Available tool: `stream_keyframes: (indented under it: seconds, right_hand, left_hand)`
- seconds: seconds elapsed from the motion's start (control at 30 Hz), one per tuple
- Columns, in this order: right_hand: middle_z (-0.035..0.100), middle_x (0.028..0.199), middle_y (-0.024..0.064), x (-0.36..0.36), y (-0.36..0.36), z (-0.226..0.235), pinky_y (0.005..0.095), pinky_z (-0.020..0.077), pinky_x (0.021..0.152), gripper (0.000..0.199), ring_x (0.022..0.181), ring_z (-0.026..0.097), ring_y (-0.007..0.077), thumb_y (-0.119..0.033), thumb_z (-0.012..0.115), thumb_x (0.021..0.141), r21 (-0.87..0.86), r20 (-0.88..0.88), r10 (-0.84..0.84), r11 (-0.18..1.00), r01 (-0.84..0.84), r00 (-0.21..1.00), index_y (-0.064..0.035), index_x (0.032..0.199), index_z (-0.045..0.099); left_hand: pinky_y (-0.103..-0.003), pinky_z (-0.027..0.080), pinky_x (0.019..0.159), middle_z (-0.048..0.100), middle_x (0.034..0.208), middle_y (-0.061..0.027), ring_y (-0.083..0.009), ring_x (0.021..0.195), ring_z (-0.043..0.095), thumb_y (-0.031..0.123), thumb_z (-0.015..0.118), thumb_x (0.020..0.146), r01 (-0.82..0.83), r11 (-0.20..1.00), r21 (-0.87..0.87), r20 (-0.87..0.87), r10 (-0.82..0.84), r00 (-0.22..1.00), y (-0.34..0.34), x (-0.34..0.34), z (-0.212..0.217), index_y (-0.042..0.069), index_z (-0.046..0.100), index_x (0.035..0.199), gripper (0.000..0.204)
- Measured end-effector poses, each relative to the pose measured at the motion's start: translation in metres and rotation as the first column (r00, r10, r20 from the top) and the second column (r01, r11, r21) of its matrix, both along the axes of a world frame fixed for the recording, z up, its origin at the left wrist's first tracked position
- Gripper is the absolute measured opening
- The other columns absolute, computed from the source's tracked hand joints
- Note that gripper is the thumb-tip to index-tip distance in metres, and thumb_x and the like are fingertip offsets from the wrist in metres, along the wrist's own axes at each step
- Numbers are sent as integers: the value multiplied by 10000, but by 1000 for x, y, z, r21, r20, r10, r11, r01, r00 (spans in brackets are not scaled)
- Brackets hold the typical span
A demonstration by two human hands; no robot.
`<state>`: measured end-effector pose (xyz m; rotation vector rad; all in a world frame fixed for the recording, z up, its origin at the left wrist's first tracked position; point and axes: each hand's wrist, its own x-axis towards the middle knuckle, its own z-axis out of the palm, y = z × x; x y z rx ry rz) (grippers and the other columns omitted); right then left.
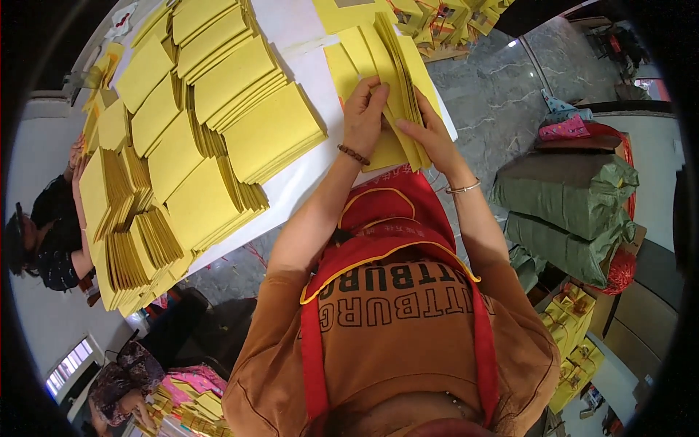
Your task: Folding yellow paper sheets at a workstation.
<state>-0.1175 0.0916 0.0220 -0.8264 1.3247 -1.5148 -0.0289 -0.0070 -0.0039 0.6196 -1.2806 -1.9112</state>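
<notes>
At the near right end of the white table, a stack of long yellow paper sheets (375, 54) stands partly on edge, its layers fanned. My left hand (366, 113) pinches one of the sheets at the stack's left side, fingers curled and thumb on top. Around the right edge of the same stack wraps my right hand (433, 138), with its thumb on the near face and the fingers behind. More flat yellow paper (386, 151) lies beneath the stack. To the left, several piles of folded yellow paper (273, 135) overlap in rows.
The white tabletop (302, 54) shows between the piles and the stack. Two co-workers are at the left, one by the table (54, 240), one lower down (127, 386). Green wrapped bales (564, 189) stand on the right, above tied yellow bundles (571, 324). Grey marble floor (488, 84) borders the table.
</notes>
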Motion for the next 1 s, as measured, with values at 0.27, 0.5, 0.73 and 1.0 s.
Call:
stream_keyframes:
  seconds: [0.27, 0.5, 0.73, 1.0]
  right_hand:
    - [340, 1282, 93, 2, 0, 2, 264, 306, 949, 692, 1159, 356, 156, -83, 582, 781, 14, 24, -11, 1000, 11, 1000, -7, 1333, 171]
    - [349, 1272, 93, 1, 0, 1, 261, 312, 941, 704, 1152, 361, 158, -105, 593, 768, 45, -57, -4, 999, 6, 998, -6, 1331, 182]
    - [353, 1268, 90, 0, -1, 0, 262, 314, 941, 705, 1147, 364, 156, -107, 597, 766, 27, -76, 12, 1000, -10, 997, -7, 1330, 186]
    - [326, 1295, 96, 0, 0, -1, 264, 299, 956, 723, 1181, 333, 162, -108, 606, 762, 21, -51, 7, 1000, -6, 999, -9, 1335, 177]
  left_hand:
    - [-231, 399, 765, 541, 941, -62, -113, 879, 496, 48, 453, 839, -223, 975, -16, -157, 218, 963, 11, -8, 9, 16, 440, 1153, 315]
    - [-235, 390, 809, 552, 1019, -64, -122, 930, 500, 48, 434, 845, -44, 981, -187, 33, 51, 998, 6, -3, 2, 8, 506, 1099, 267]
    - [-224, 401, 793, 566, 1003, -67, -109, 901, 513, 104, 480, 850, -32, 988, -152, 37, 38, 999, 4, -3, -2, -9, 516, 1084, 263]
    - [-215, 411, 783, 563, 1010, -64, -98, 903, 517, 133, 561, 817, 11, 994, -109, 47, -6, 999, 5, 0, 4, -14, 510, 1104, 327]
